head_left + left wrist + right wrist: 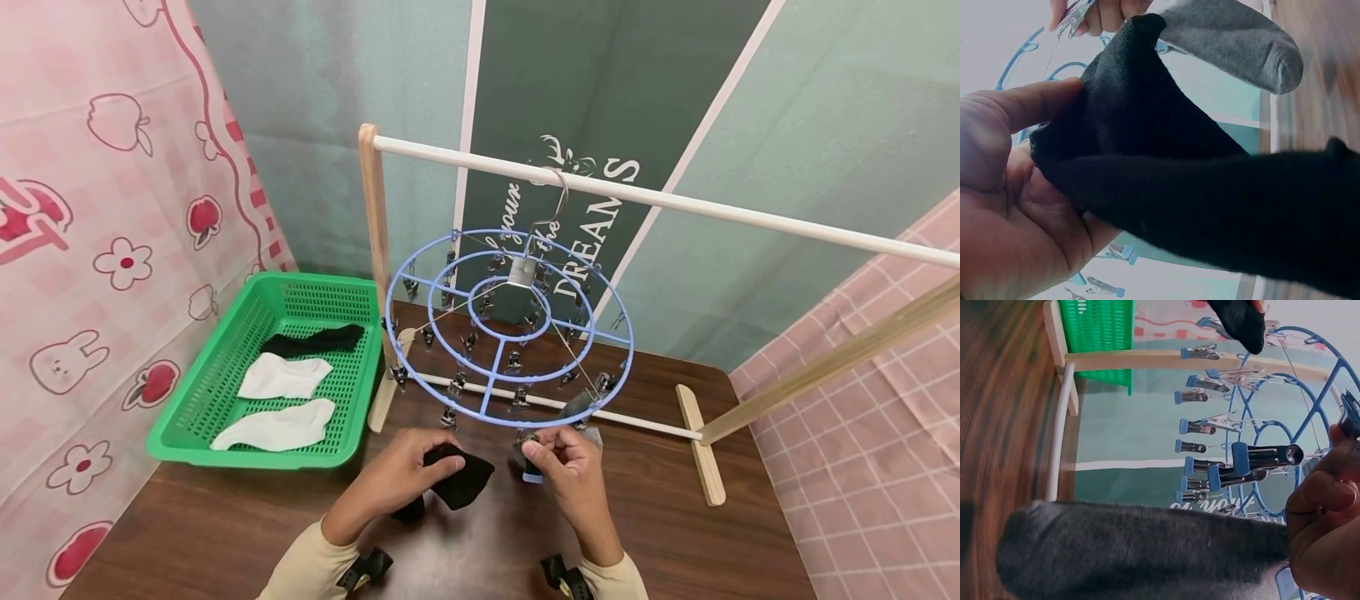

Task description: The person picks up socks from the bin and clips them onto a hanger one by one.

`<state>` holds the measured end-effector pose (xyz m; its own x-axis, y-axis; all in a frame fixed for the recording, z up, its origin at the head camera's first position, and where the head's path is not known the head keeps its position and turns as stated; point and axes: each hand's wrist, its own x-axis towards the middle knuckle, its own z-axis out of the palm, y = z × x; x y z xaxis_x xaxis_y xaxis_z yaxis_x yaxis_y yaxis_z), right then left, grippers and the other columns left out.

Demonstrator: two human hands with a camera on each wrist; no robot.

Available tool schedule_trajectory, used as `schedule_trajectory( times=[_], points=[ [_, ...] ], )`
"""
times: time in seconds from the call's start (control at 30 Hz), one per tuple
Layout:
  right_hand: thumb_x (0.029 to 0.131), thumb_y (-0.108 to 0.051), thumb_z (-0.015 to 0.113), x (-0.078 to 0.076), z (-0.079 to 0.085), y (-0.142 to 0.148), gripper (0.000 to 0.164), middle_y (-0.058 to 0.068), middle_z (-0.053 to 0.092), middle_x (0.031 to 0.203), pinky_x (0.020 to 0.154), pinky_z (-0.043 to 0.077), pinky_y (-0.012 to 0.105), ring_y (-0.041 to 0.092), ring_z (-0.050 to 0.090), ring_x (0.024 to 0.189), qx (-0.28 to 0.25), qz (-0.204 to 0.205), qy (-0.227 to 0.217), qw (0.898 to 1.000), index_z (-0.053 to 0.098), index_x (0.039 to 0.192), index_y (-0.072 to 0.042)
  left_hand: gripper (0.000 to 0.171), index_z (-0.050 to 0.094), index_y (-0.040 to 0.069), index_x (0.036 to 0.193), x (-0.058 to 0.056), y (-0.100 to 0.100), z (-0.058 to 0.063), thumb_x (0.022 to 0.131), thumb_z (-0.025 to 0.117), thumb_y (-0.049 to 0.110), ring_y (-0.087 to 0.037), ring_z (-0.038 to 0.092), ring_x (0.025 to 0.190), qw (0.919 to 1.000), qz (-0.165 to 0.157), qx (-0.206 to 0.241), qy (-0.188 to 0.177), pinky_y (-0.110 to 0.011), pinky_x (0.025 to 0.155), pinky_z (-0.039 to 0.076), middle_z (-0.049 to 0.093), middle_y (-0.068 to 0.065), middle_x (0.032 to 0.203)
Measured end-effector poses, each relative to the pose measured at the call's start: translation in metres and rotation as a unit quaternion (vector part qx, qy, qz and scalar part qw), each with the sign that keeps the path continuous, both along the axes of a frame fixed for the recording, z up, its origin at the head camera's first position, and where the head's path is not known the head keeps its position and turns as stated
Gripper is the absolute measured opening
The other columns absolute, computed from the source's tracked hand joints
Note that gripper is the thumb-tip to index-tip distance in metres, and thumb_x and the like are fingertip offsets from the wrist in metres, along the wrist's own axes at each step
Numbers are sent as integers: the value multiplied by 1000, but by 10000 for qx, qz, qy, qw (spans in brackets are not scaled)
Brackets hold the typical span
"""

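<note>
My left hand (405, 473) holds a black sock (467, 483) by its cuff, thumb on one side and fingers on the other. In the left wrist view the rest of the sock (1210, 206) droops away from the hand. My right hand (576, 473) pinches a metal clip (1351, 414) with blue tips at the near edge of the round blue hanger (491, 392). A grey sock (1229, 47) hangs beside the right hand, partly hidden behind it in the head view. The black sock and the pinched clip are apart.
The hanger hooks over a white rail (675, 200) on a wooden stand (372, 225). Several other clips (514, 362) dangle from its rings. At left, a green basket (168, 433) contains two white socks (281, 425) and a black one (315, 342). A brown table (645, 533) lies beneath.
</note>
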<state>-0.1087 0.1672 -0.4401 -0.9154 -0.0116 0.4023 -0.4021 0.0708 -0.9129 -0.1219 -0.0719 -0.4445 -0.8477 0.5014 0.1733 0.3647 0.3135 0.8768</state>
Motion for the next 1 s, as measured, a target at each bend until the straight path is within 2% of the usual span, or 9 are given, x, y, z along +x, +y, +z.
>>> schedule_trajectory(
  times=[0.13, 0.3, 0.47, 0.6, 0.77, 1.0],
  points=[
    [81, 15, 62, -1, 0, -2, 10, -8, 52, 63, 44, 33, 28, 3, 43, 55, -15, -89, -12, 10000, 59, 78, 6, 9, 68, 15, 94, -2, 3, 1, 96, 60, 18, -4, 58, 76, 9999, -91, -65, 107, -26, 72, 46, 66, 7, 83],
    [82, 16, 59, -3, -1, -5, 8, -8, 56, 63, 45, 33, 27, 2, 44, 55, -223, -213, 77, 9995, 61, 78, 10, 15, 66, 14, 95, -3, 7, 2, 100, 53, 19, -4, 59, 77, 9996, -239, -54, 113, -26, 74, 47, 66, 7, 81],
    [84, 17, 56, -4, -3, -7, 8, -7, 59, 66, 49, 37, 23, 3, 48, 58, -616, -79, 245, 9978, 60, 79, 13, 15, 66, 14, 95, -2, 12, 2, 100, 53, 19, -4, 57, 78, 9993, -359, -19, 98, -26, 74, 46, 64, 8, 81],
    [84, 17, 55, -5, -4, -9, 14, -6, 61, 67, 55, 42, 18, 3, 51, 60, -854, -14, 228, 9961, 62, 79, 7, 15, 66, 12, 98, -2, 18, 2, 100, 53, 18, -5, 57, 82, 9986, -518, 96, 62, -26, 77, 46, 66, 7, 86],
    [83, 17, 56, -6, -4, -13, 20, -7, 61, 67, 55, 42, 17, 2, 51, 60, -847, -82, 95, 9963, 64, 78, -1, 15, 66, 11, 99, -1, 27, 2, 100, 53, 16, -3, 57, 82, 9968, -764, 219, 92, -25, 77, 46, 65, 6, 88],
    [84, 17, 57, -5, -6, -14, 11, -6, 62, 69, 55, 42, 18, 3, 51, 61, -762, -54, 46, 9971, 60, 78, 8, 14, 65, 13, 98, 1, 35, 2, 100, 52, 18, -3, 55, 80, 9961, -836, 225, 190, -24, 77, 46, 64, 8, 86]
  ],
)
